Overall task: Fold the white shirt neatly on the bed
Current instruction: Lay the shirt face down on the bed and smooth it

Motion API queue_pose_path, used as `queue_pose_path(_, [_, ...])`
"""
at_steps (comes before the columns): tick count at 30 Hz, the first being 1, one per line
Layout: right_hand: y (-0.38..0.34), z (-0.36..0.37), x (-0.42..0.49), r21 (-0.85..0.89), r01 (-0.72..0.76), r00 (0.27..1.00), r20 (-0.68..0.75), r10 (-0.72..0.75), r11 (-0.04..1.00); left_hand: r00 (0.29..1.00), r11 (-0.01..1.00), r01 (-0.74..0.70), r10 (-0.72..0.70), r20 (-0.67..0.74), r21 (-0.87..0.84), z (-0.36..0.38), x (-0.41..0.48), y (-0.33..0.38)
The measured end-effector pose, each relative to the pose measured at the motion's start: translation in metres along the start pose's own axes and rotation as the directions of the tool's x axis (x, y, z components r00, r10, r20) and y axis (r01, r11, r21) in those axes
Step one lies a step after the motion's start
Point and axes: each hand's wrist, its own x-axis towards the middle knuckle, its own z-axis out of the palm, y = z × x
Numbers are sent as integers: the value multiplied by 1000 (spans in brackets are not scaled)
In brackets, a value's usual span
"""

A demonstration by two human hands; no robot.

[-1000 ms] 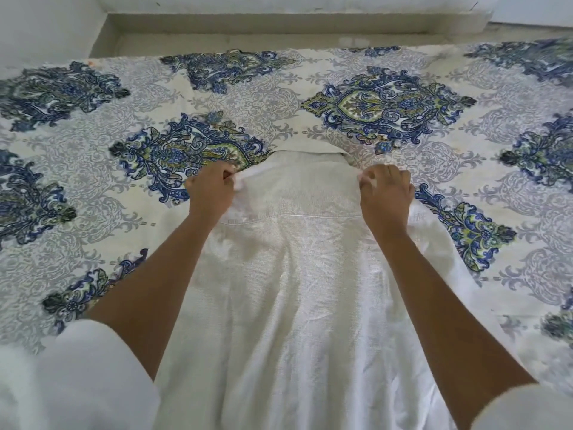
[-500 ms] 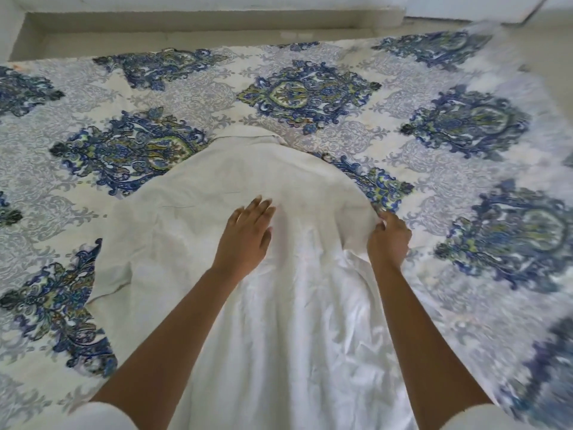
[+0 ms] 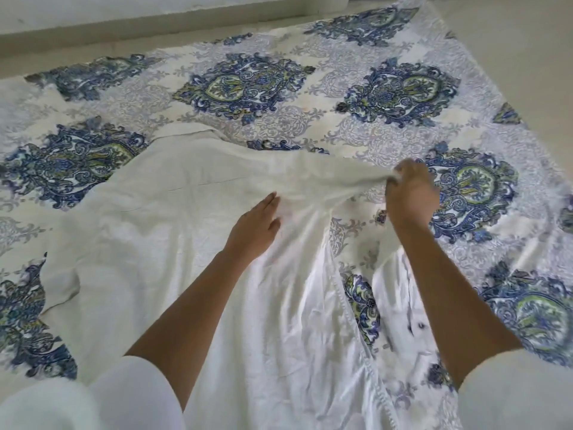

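- Bed (image 3: 310, 97), blue-and-cream patterned cover: carries the whole work.
- White shirt (image 3: 173, 243): spread on the cover, collar end far, hem toward the person. It is wrinkled, and its right side is raised off the cover. No finished fold is visible. Side folds, sleeves and the lengthwise fold are judged outstanding, so the task is at an early stage.
- Right hand (image 3: 409, 193): clenched round a bunch of the shirt's right edge, held clear of the bed. Blur hides whether this is sleeve or shoulder.
- Left hand (image 3: 254, 225): fingers straight, flat on the shirt's middle, grasping nothing, pinning the cloth.
- Dark button (image 3: 420, 326): on the front strip beside the right forearm.
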Motion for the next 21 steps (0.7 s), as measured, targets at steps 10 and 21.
queue_pose_path(10, [-10, 26, -31, 209, -47, 866, 496, -65, 977, 988, 970, 8, -45, 148, 242, 32, -28, 6])
queue_pose_path(21, [20, 48, -205, 31, 160, 910, 383, -160, 987, 989, 974, -145, 140, 41, 173, 74, -64, 51])
